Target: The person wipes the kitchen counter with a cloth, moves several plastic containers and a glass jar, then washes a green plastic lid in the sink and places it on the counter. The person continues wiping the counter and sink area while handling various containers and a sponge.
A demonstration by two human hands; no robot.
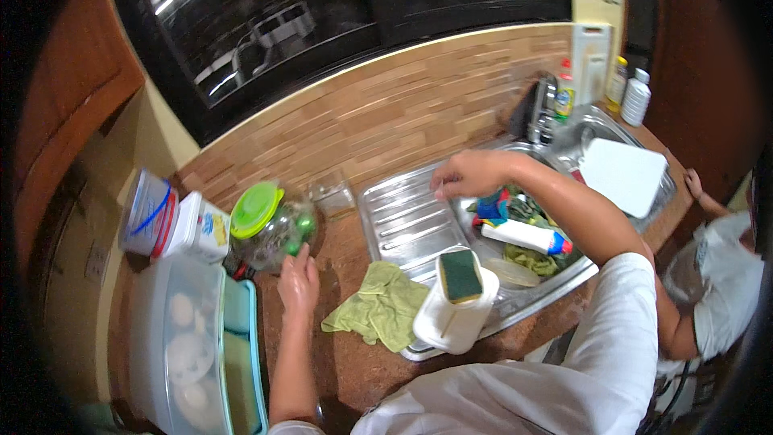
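Note:
My left hand (298, 283) is wet and holds nothing that I can see. Its fingertips are at the near side of a clear jar with a lime-green lid (256, 210); whether they touch it cannot be told. My right hand (474, 174) hangs above the ribbed steel drainboard (410, 217), fingers drooping and seemingly without anything in them. Close to it, the sink basin holds a white bottle with a blue and red cap (522, 237) and crumpled cloths (531, 261). A green-yellow cloth (386, 308) lies at the drainboard's near corner. Beside it, a sponge with a dark green scouring side (460, 276) rests on white plastic containers (444, 326).
A translucent bin with a light-blue rim (181, 338) stands left, below white tubs (202, 226). A white board (625, 175) covers part of the second basin. The faucet (543, 109) and several bottles stand behind. Another person's hand (694, 183) rests near the counter's right edge.

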